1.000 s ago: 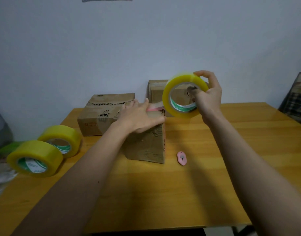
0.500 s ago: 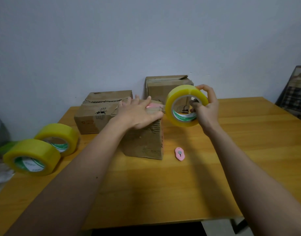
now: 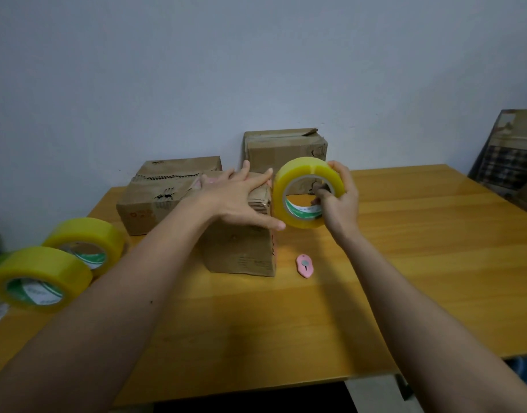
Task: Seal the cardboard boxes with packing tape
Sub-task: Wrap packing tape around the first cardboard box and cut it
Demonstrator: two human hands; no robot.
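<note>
**Apprentice:** Tape first, then? The right hand (image 3: 339,201) has its fingers curled through the core of the yellow roll of clear packing tape (image 3: 308,192), gripping it just off the right edge of the small brown cardboard box (image 3: 241,245) at the middle of the wooden table (image 3: 405,263).

**Packer:** Right, and the left hand (image 3: 238,201) lies flat on the box top, fingers straight, pressing the lid down. I judge the strip is being carried over the top edge and down the side, though the tape itself is too clear to trace.

**Apprentice:** How to do that well?

**Packer:** Keep the flat palm firm so the box neither slides nor lifts when the roll pulls. Hold the roll close to the cardboard, strip taut and square to the seam, so it lays without wrinkles. Run it well down the side wall before cutting, then rub it flat.

**Apprentice:** And the cut?

**Packer:** The small pink cutter (image 3: 304,265) lies on the table just right of the box, near the roll hand. Don't lift the pressing hand until the end is stuck.

**Apprentice:** The others?

**Packer:** Two more brown cardboard boxes (image 3: 172,186) wait behind; two spare yellow tape rolls (image 3: 47,272) sit at the left.
</note>
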